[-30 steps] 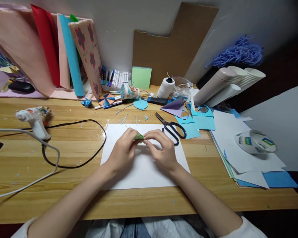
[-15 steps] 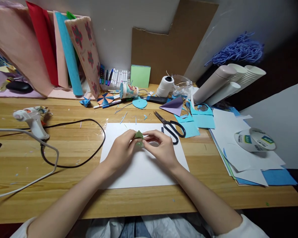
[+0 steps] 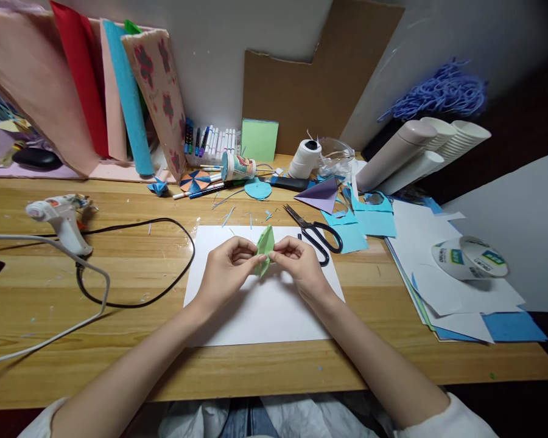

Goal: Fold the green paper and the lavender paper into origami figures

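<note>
While both hands are up over the white sheet (image 3: 256,319), they hold a small green folded paper (image 3: 265,246) between them. The left hand (image 3: 232,263) pinches its left side with the thumb and fingers, and the right hand (image 3: 301,264) pinches its right side the same way. The green paper stands up tall, with a pointy top and a fold down its front. It is above the far part of the white sheet, close to the middle.

The white sheet lies flat on the wooden tabletop (image 3: 164,371). Just past the right hand is a pair of scissors (image 3: 314,231) with black handles. Its blades point away and to the left, and its handles reach over the far right corner of the sheet. Near the scissors lie a purple folded paper (image 3: 318,196) and some bright blue paper (image 3: 378,224) with round bits cut out.

Tiny paper scraps lie past the far edge of the sheet. Behind them are a round blue piece (image 3: 258,189), a little cup (image 3: 238,166) tipped on its side, and a spool of white thread (image 3: 304,159).

Over on the left is a white glue gun (image 3: 63,224) with a black cord. Well to the right, a fat roll of tape (image 3: 470,258) sits on a pile of papers (image 3: 466,298).
</note>
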{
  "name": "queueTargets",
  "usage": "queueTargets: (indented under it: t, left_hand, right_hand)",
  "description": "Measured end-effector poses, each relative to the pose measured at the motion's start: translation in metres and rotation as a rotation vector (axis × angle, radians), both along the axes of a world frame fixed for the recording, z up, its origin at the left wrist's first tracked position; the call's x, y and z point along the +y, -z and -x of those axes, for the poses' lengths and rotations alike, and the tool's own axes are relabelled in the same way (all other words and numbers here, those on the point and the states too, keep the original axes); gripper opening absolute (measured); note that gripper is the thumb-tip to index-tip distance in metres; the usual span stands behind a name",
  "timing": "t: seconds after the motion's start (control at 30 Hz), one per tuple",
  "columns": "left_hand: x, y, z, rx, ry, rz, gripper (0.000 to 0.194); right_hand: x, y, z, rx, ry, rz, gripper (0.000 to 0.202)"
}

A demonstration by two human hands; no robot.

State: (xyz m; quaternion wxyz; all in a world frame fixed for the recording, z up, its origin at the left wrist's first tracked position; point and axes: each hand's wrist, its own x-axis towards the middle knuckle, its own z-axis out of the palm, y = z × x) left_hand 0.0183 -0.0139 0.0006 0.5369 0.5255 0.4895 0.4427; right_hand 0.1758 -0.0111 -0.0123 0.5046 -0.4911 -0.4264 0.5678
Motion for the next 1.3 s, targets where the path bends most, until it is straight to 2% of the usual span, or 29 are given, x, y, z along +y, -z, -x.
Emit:
queueTargets:
  t: [0.3,0.5,0.67,0.8,1.03,1.3]
  left_hand:
    - [0.002,-0.003,0.002,0.040,-0.020,0.021,0.010]
    - [0.002,-0.005,0.000,-0.040,-0.074,-0.012,0.018]
    - [0.004,-0.009,0.000,-0.116,-0.009,0.065,0.031]
    - [0.006,-0.009,0.002,-0.128,0.022,0.068,0.027]
    - [0.009,-0.010,0.006,-0.178,0.110,0.158,0.043]
    - [0.010,-0.007,0.009,-0.170,0.216,0.163,0.038]
  right_hand:
    - [-0.002,0.000,0.005,-0.059,-0.012,0.000,0.020]
    - [-0.004,0.003,0.007,-0.114,-0.011,-0.029,0.023]
    - [-0.006,-0.003,0.008,-0.072,-0.027,-0.029,0.031]
    - [-0.008,-0.007,0.009,-0.023,-0.044,-0.050,0.039]
    - [-0.006,-0.007,0.007,0.028,-0.106,-0.097,0.036]
    - [-0.003,-0.003,0.002,0.076,-0.193,-0.063,0.029]
